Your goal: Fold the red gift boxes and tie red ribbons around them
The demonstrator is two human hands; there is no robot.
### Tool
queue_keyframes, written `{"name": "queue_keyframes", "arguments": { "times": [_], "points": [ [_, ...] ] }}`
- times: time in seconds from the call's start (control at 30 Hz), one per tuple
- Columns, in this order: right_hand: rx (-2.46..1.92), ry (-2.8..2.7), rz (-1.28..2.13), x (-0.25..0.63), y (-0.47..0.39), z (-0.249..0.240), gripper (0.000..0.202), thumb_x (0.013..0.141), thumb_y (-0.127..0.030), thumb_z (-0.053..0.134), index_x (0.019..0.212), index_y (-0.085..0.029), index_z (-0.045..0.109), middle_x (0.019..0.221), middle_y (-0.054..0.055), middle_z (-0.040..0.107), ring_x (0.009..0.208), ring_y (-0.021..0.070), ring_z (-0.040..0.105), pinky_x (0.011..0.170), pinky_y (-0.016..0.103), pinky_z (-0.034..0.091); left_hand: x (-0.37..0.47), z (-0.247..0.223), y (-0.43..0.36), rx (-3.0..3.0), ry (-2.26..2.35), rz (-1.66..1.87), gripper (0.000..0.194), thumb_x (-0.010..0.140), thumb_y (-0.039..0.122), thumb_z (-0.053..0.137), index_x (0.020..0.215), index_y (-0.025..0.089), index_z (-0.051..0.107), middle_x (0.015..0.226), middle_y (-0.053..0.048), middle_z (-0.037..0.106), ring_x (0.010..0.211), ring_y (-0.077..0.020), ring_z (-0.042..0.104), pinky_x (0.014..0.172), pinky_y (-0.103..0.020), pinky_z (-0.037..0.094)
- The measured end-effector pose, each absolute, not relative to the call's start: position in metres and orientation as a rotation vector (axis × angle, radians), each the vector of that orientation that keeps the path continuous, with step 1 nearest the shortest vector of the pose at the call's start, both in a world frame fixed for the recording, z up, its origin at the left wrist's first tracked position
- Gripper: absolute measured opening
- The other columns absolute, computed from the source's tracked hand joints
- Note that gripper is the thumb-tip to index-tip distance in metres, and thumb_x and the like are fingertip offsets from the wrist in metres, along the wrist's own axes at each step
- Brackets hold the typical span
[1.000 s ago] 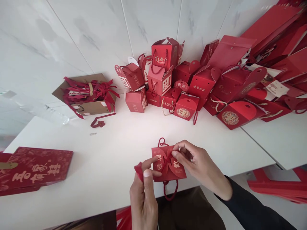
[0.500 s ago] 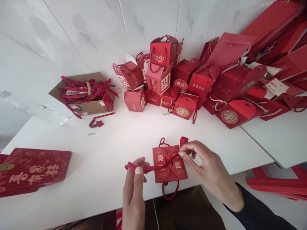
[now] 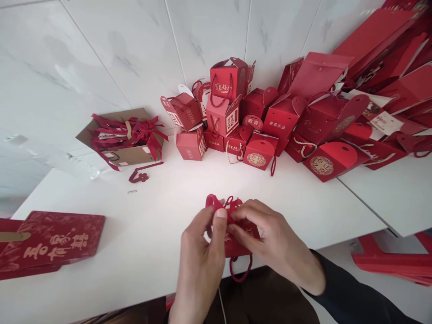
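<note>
A small red gift box (image 3: 236, 246) with gold characters stands at the table's front edge, a twisted cord handle (image 3: 240, 274) hanging from its near side. Over its top, both hands meet on a red ribbon (image 3: 212, 201). My left hand (image 3: 205, 243) pinches the ribbon between thumb and fingers, and a loop of it rises above the fingertips. Close against it, my right hand (image 3: 263, 229) is closed on the ribbon too, fingertips pressed together. The fingers hide the crossing of the ribbon and much of the box's top.
Several red gift boxes (image 3: 191, 145) are stacked along the wall. A cardboard box (image 3: 133, 156) of red ribbons stands at the back left, with a ribbon flower (image 3: 143, 177) before it. Flat red bags (image 3: 64, 238) lie at the left. A clear bottle (image 3: 84, 168) lies behind them.
My hands have come together over the gift box from either side. The ribbon ends, stretched apart before, are now gathered between my fingers, with a loop standing up.
</note>
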State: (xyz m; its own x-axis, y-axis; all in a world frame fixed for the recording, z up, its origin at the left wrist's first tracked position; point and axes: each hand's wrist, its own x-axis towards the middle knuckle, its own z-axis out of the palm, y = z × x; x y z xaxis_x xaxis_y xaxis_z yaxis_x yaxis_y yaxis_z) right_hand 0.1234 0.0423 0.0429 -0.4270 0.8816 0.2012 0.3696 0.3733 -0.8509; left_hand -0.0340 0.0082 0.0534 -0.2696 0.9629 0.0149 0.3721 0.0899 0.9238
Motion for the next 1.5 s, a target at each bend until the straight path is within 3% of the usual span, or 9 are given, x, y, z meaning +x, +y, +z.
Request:
{"name": "queue_keyframes", "arguments": {
  "times": [0.1, 0.17, 0.27, 0.47, 0.7, 0.83, 1.0, 1.3, 1.5],
  "points": [
    [-1.128, -1.912, 0.965, 0.127, 0.044, 0.041, 0.005, 0.1, -0.024, 0.061, 0.094, -0.024, 0.062, 0.094, 0.001, 0.064, 0.087, 0.0175, 0.064, 0.08, 0.031, 0.05, -0.04, 0.044, -0.002, 1.329, 1.984, 1.238, 0.035, 0.098, 0.052, 0.051, 0.099, 0.022, 0.07, 0.082, -0.005, 0.067, 0.069, -0.0179, 0.06, 0.054, -0.027, 0.048],
    [-1.147, -1.901, 0.978, 0.129, 0.044, 0.041, 0.007, 0.1, -0.026, 0.06, 0.094, -0.024, 0.061, 0.094, 0.001, 0.064, 0.086, 0.0174, 0.064, 0.08, 0.031, 0.051, -0.039, 0.037, -0.007, 1.522, 2.002, 1.259, 0.033, 0.096, 0.042, 0.056, 0.122, 0.024, 0.065, 0.111, -0.01, 0.069, 0.09, -0.0225, 0.065, 0.064, -0.03, 0.054],
    [-1.135, -1.905, 1.032, 0.131, 0.044, 0.044, 0.008, 0.101, -0.028, 0.058, 0.095, -0.024, 0.062, 0.095, 0.001, 0.065, 0.086, 0.0171, 0.064, 0.079, 0.03, 0.051, -0.031, 0.029, -0.007, 1.878, 1.779, 1.146, 0.057, 0.091, 0.025, 0.062, 0.146, 0.027, 0.049, 0.132, -0.011, 0.063, 0.116, -0.0265, 0.058, 0.087, -0.04, 0.055],
    [-1.172, -1.934, 0.994, 0.14, 0.047, 0.048, 0.005, 0.1, -0.029, 0.06, 0.1, -0.027, 0.065, 0.101, 0.001, 0.068, 0.09, 0.0177, 0.064, 0.079, 0.029, 0.052, -0.028, 0.026, 0.003, 1.671, 1.75, 1.238, 0.007, 0.094, 0.026, 0.063, 0.09, 0.027, 0.068, 0.09, -0.002, 0.066, 0.088, -0.0192, 0.059, 0.071, -0.03, 0.051],
    [-1.343, -1.837, 0.926, 0.15, 0.05, 0.04, 0.019, 0.099, -0.032, 0.061, 0.118, -0.029, 0.064, 0.098, 0.0, 0.07, 0.083, 0.0172, 0.064, 0.076, 0.03, 0.054, -0.023, 0.033, -0.007, 1.16, 1.535, 1.553, 0.007, 0.091, 0.028, 0.068, 0.091, 0.024, 0.061, 0.113, -0.005, 0.072, 0.114, -0.0232, 0.065, 0.095, -0.037, 0.051],
    [-1.279, -1.935, 0.826, 0.151, 0.045, 0.044, 0.007, 0.101, -0.029, 0.06, 0.099, -0.027, 0.067, 0.093, 0.0, 0.069, 0.083, 0.0169, 0.064, 0.074, 0.03, 0.052, -0.019, 0.036, -0.005, 1.12, 1.511, 1.617, 0.007, 0.09, 0.025, 0.069, 0.089, 0.023, 0.063, 0.088, -0.001, 0.071, 0.09, -0.018, 0.068, 0.081, -0.03, 0.053],
    [-1.144, -1.957, 0.901, 0.143, 0.039, 0.052, 0.007, 0.097, -0.026, 0.067, 0.103, -0.028, 0.068, 0.097, -0.001, 0.07, 0.089, 0.0157, 0.066, 0.081, 0.028, 0.052, -0.019, 0.04, 0.0, 1.354, 1.674, 1.617, 0.003, 0.089, 0.022, 0.071, 0.089, 0.024, 0.07, 0.08, 0.002, 0.066, 0.072, -0.0116, 0.056, 0.066, -0.024, 0.049],
    [-1.137, -1.97, 0.954, 0.133, 0.046, 0.053, 0.011, 0.093, -0.014, 0.061, 0.092, -0.024, 0.064, 0.092, -0.004, 0.067, 0.08, 0.0108, 0.063, 0.076, 0.022, 0.051, -0.031, 0.048, -0.004, 1.4, 1.456, 1.305, 0.017, 0.097, 0.032, 0.061, 0.106, 0.028, 0.075, 0.107, -0.004, 0.073, 0.097, -0.0165, 0.066, 0.078, -0.026, 0.054],
    [-1.241, -1.958, 0.98, 0.144, 0.045, 0.051, 0.033, 0.094, -0.018, 0.061, 0.125, -0.029, 0.062, 0.097, -0.004, 0.07, 0.085, 0.0124, 0.066, 0.082, 0.024, 0.054, -0.024, 0.035, -0.002, 1.192, 1.388, 1.175, 0.025, 0.096, 0.037, 0.06, 0.117, 0.026, 0.066, 0.116, -0.008, 0.072, 0.097, -0.0204, 0.07, 0.079, -0.031, 0.057]
  ]
}}
